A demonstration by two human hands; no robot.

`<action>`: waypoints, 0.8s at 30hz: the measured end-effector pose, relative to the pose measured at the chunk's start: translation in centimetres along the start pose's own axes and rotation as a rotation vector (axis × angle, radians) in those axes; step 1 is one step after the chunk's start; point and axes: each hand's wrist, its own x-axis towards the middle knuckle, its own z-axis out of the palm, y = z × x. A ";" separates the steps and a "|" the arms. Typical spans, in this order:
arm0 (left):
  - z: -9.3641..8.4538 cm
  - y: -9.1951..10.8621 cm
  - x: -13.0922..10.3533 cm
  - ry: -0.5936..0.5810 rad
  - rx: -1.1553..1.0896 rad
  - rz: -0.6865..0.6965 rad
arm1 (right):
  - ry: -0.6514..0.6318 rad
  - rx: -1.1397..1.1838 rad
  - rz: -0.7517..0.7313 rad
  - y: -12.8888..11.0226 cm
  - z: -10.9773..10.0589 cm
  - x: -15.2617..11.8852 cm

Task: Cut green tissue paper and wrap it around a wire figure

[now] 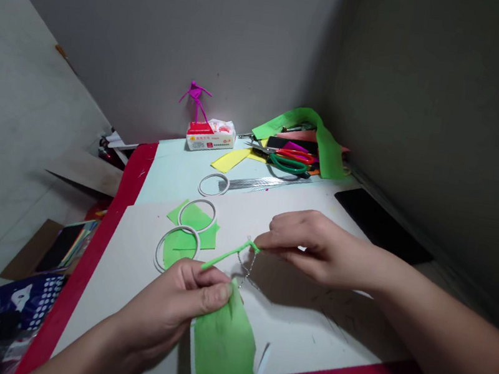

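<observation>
My left hand [169, 304] is closed, its thumb pressing a wide green paper piece [226, 348] that hangs down over the table's front edge. White strips run along that paper's sides. From between the same fingers a thin green-wrapped arm [226, 256] reaches up to a small twisted-wire figure [246, 269]. Its lower wires are bare and silvery. My right hand [316, 245] pinches the figure's far green-covered end with thumb and forefinger; the exact grip point is partly hidden. Left of the figure, white rings [181, 227] lie on and beside green paper scraps [191, 242].
A magenta wire figure [195, 93] stands on a small box [210, 140] at the back. Nearby are scissors [288, 165], yellow strips [231, 159], a long green strip [331, 152] and a bundle of wires [259, 183]. A flat black object [377, 220] lies at the right, by the wall.
</observation>
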 end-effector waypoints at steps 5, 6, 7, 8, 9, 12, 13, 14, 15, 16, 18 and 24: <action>0.2 0.2 -0.3 0.009 0.034 -0.001 | -0.058 -0.088 -0.030 0.4 0.2 -0.1; 0.2 0.2 -0.4 0.011 0.041 -0.001 | -0.056 -0.067 -0.037 0.5 0.1 -0.2; 0.2 0.2 -0.5 0.012 0.049 -0.003 | -0.058 -0.045 -0.042 0.6 -0.1 -0.2; 0.1 0.2 -0.6 0.014 0.058 -0.006 | -0.065 -0.023 -0.047 0.7 -0.2 -0.3; 0.1 0.2 -0.6 0.015 0.067 -0.009 | -0.073 0.002 -0.048 0.8 -0.2 -0.3; -0.1 0.2 -0.5 0.050 0.067 0.006 | -0.031 0.094 -0.023 1.1 -0.1 -0.1; -0.1 0.3 -0.4 0.070 0.060 0.025 | 0.017 0.118 0.003 1.1 0.1 0.0; -0.2 0.4 -0.4 0.091 0.055 0.055 | 0.083 0.128 0.042 1.1 0.4 0.2; -0.3 0.5 -0.3 0.112 0.050 0.085 | 0.162 0.123 0.089 1.0 0.7 0.4; -0.3 0.6 -0.3 0.131 0.045 0.115 | 0.249 0.105 0.139 0.9 1.1 0.5; -0.4 0.8 -0.3 0.152 0.027 0.157 | 0.428 0.061 0.247 0.5 2.0 0.8; -0.3 0.9 -0.4 0.148 -0.090 0.173 | 0.309 0.314 0.506 -0.9 4.7 1.0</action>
